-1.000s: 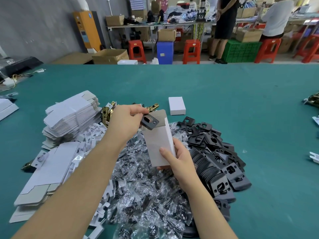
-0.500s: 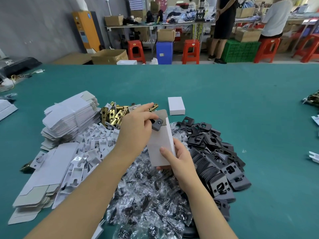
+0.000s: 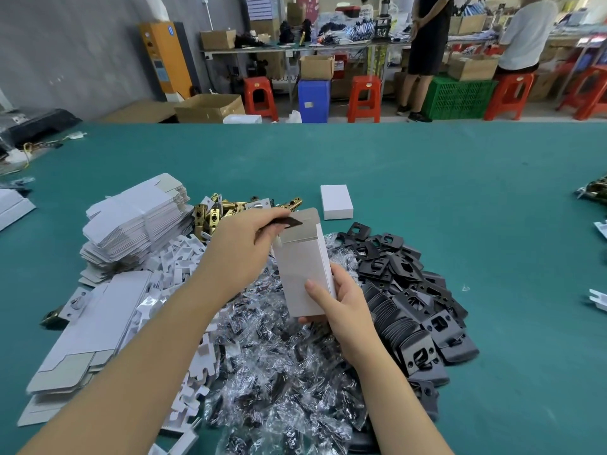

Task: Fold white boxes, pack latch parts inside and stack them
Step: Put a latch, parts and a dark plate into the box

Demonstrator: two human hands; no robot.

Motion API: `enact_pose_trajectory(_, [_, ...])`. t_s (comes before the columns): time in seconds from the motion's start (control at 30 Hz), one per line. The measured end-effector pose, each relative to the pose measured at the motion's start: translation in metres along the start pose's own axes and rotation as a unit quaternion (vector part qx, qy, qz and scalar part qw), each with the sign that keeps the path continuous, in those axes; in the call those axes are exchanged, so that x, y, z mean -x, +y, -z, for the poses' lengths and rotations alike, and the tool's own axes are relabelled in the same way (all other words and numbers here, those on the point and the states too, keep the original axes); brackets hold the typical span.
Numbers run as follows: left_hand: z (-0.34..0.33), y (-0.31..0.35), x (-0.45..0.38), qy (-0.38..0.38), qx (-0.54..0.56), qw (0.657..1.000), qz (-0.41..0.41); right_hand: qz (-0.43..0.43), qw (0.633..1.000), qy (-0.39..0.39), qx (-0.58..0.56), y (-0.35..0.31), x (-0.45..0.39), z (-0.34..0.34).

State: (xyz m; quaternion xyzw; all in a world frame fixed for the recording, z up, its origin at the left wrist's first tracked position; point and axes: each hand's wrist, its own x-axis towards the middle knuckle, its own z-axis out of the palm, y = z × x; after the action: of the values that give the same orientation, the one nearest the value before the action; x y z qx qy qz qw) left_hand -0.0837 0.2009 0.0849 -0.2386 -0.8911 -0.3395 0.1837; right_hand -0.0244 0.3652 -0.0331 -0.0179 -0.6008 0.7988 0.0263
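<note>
Above the heap of bagged parts [image 3: 279, 372], the right hand [image 3: 341, 310] grips an upright box [image 3: 303, 274] by its lower end, top flap open; the left hand [image 3: 244, 247] pinches a black plate [image 3: 289, 222] at the box mouth, partly inside; one closed box [image 3: 336, 201] lies on the table [image 3: 427, 178] beyond, so packing seems only begun; many flat boxes [image 3: 131, 221] and plates [image 3: 410, 290] wait, no stack yet.

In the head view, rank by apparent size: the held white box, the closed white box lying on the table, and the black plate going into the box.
1. Held white box, though nearest the camera.
2. Closed white box, farther away, so its true size is unsure.
3. Black plate, partly hidden by the left hand.
</note>
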Motion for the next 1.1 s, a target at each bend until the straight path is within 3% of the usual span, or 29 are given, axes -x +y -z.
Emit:
enact_pose_trajectory(0.1, [0.006,0.0,-0.004,0.028,-0.001,1.0,0.012,0.002,1.0,-0.003,0.002,0.0,0.001,-0.001])
enact_pose_trajectory(0.2, [0.01,0.0,-0.011,0.0,0.001,0.999,0.036,0.002,1.0,-0.008,0.001,-0.001,0.001,0.0])
enact_pose_trajectory(0.63, [0.014,0.01,-0.036,-0.205,-0.074,0.976,-0.002,0.003,1.0,-0.01,0.007,-0.002,0.001,0.0])
enact_pose_trajectory(0.93, [0.016,0.009,-0.046,-0.212,-0.055,0.976,-0.012,-0.002,1.0,-0.012,0.0,-0.004,0.002,0.0])
enact_pose_trajectory(1.1, [0.012,0.01,-0.047,-0.256,-0.05,0.965,0.019,0.004,1.0,-0.012,-0.011,-0.004,0.003,0.0])
